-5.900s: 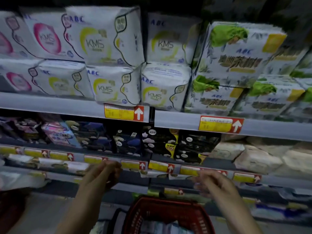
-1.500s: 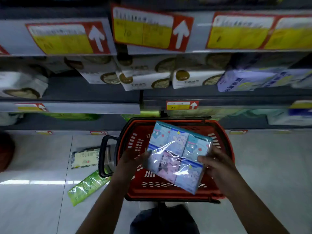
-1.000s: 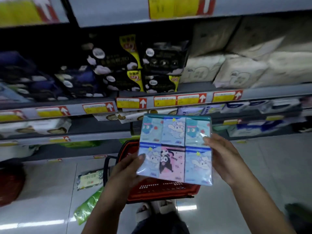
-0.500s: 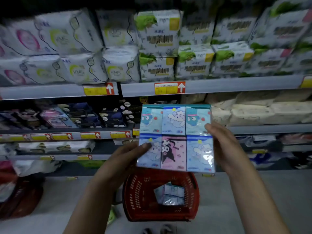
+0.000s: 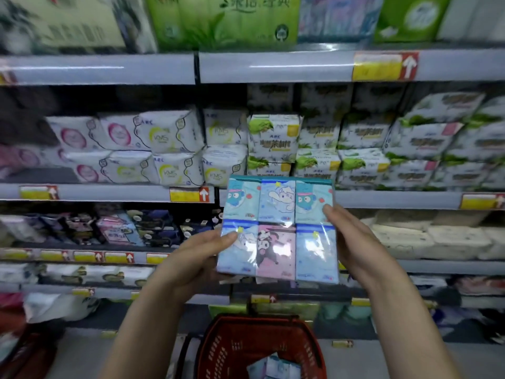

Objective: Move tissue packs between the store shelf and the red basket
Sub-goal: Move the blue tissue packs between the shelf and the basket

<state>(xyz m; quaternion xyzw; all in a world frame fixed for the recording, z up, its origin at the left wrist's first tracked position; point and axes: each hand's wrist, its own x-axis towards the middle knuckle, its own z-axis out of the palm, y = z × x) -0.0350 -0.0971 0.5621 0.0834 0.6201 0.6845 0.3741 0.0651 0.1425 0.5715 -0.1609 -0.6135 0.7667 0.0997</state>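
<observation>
Now the tissue pack (image 5: 278,228) is held up in front of the store shelf (image 5: 273,198), upright and face-on, gripped from both sides. It is a clear-wrapped bundle of six small packets, two rows of three, with cartoon prints in blue and pink. The left hand (image 5: 191,258) is closed on the pack's lower left edge, its thumb laid across the front of the bottom-left packet and its fingers tucked behind. The right hand (image 5: 352,242) is clamped on the right edge, its thumb pressed over the front near the upper-right packet and its palm wrapped round the side. Both forearms are raised from the bottom of the view and angled inward toward the pack. Below, between the arms, the red basket (image 5: 262,348) is seen on the floor, and another tissue pack (image 5: 273,369) is lying inside it at the bottom edge of the view. Behind the held pack, the shelves are stocked with rows of white wrapped goods (image 5: 169,149).
</observation>
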